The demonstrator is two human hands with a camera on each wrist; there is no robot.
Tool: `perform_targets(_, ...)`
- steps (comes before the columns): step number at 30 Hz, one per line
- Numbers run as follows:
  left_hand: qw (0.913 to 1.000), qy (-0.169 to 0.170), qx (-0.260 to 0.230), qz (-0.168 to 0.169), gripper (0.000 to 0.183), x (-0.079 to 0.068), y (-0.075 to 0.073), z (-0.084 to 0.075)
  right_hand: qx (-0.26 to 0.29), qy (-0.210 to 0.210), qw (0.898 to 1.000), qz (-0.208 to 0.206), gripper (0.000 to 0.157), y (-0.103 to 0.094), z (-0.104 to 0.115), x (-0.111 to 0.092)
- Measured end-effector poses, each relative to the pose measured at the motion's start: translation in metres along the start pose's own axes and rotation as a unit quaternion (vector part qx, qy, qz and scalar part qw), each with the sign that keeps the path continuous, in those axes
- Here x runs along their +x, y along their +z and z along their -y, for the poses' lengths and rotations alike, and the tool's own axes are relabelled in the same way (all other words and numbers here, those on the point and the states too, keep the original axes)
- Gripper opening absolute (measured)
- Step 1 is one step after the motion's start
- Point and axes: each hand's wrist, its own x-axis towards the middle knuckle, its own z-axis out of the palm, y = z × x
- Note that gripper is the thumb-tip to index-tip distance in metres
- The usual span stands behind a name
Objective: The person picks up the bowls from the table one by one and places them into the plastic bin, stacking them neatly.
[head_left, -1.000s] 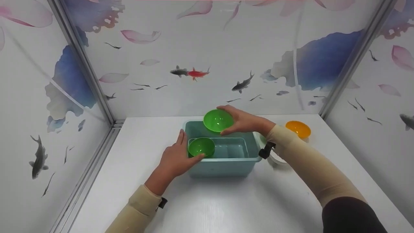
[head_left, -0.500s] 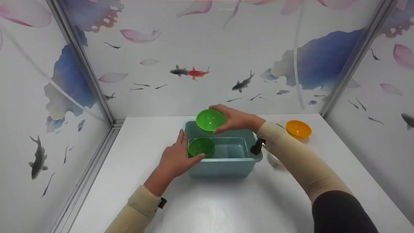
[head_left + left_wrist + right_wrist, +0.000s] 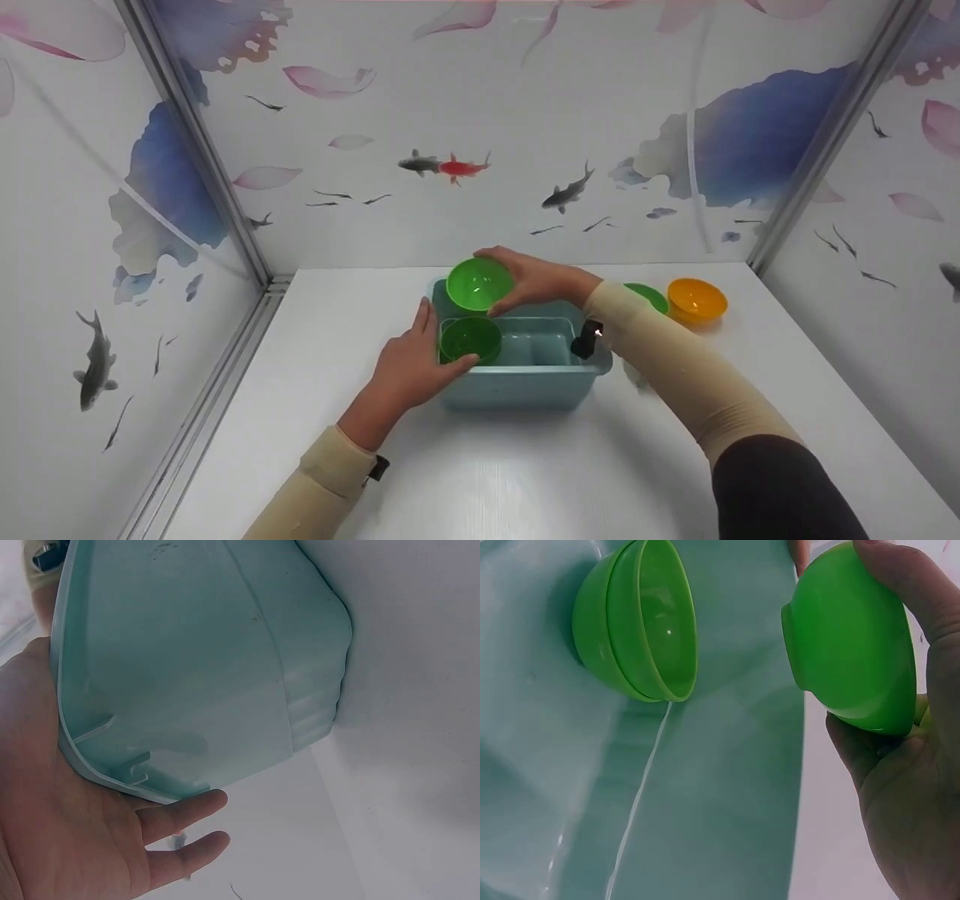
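Observation:
My right hand [image 3: 532, 277] pinches a light green bowl [image 3: 480, 285] by its rim, fingers at the back and thumb at the front, over the far left part of a pale teal tub [image 3: 517, 388]. The right wrist view shows this bowl [image 3: 851, 641] tilted, its outside facing the camera. Below it, two nested green bowls [image 3: 652, 630] sit inside the tub near its left wall. My left hand [image 3: 409, 367] rests on the tub's left front corner, thumb across the front rim. In the left wrist view, its extended fingers [image 3: 187, 814] lie along the tub's side.
To the right of the tub, an orange bowl [image 3: 697, 300] and another green bowl [image 3: 649, 296] stand on the white table [image 3: 480, 472]. My right sleeve [image 3: 667, 360] partly covers that green bowl. Printed white panels [image 3: 480, 210] enclose the table at the back and sides.
My right hand has moved left with the green bowl, which is now above the nested bowls. More of the green bowl beside the orange one shows. My left hand stays in place.

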Motion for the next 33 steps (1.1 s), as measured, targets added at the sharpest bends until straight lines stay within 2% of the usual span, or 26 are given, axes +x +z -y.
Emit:
perform_targets(7, 1.0, 0.001, 0.008, -0.002, 0.131, 0.0, -0.001, 0.0, -0.013, -0.003, 1.0, 0.009, 0.111, 0.004, -0.006, 0.004)
perform_targets(16, 1.0, -0.004, 0.008, -0.003, 0.13, 0.0, 0.001, 0.0, 0.005, 0.027, 0.998, 0.048, 0.112, 0.014, -0.009, 0.006)
perform_targets(27, 1.0, -0.003, 0.006, -0.003, 0.13, 0.002, 0.003, 0.001, -0.032, 0.038, 0.995, 0.081, 0.108, 0.023, -0.011, 0.014)
perform_targets(33, 1.0, 0.003, 0.001, -0.008, 0.127, 0.001, 0.002, 0.001, -0.028, 0.045, 0.994, 0.099, 0.107, 0.03, -0.013, 0.016)
